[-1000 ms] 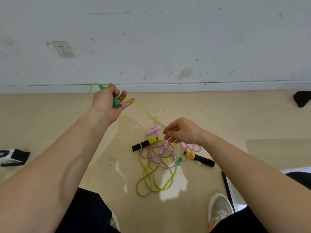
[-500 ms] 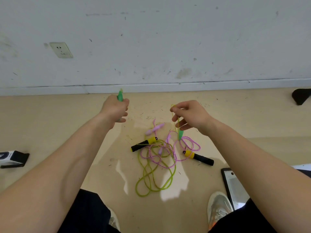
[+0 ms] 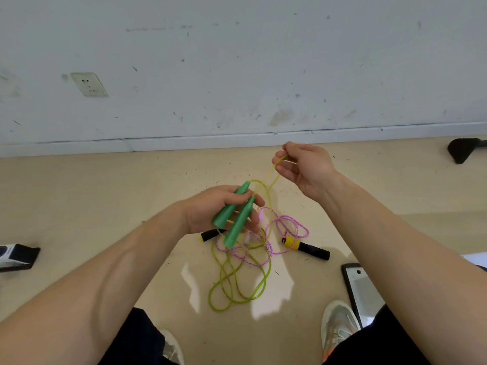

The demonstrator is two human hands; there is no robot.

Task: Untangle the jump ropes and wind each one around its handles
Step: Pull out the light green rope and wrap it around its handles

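My left hand [image 3: 210, 209] holds two green handles [image 3: 235, 219] side by side, tips pointing up and right. From the handle tips the yellow-green rope [image 3: 238, 291] rises to my right hand [image 3: 303, 167], which pinches it between thumb and fingers near the wall. The rest of that rope lies in loops on the floor below my hands, tangled with a pink-and-white rope [image 3: 287, 227]. One black handle with a yellow collar [image 3: 305, 247] lies right of the tangle. Another black handle [image 3: 209, 234] pokes out under my left hand.
A dark phone or tablet [image 3: 361, 288] lies by my right shoe [image 3: 340, 325]. A black-and-white box [image 3: 15, 256] sits at the left edge. A black object [image 3: 463, 150] rests at the far right by the wall's baseboard [image 3: 184, 144]. My left shoe [image 3: 171, 349] shows at the bottom.
Both green handles have come together in my left hand, which dropped toward the tangle. My right hand let go of the second handle and rose up and right, pulling a length of yellow-green rope.
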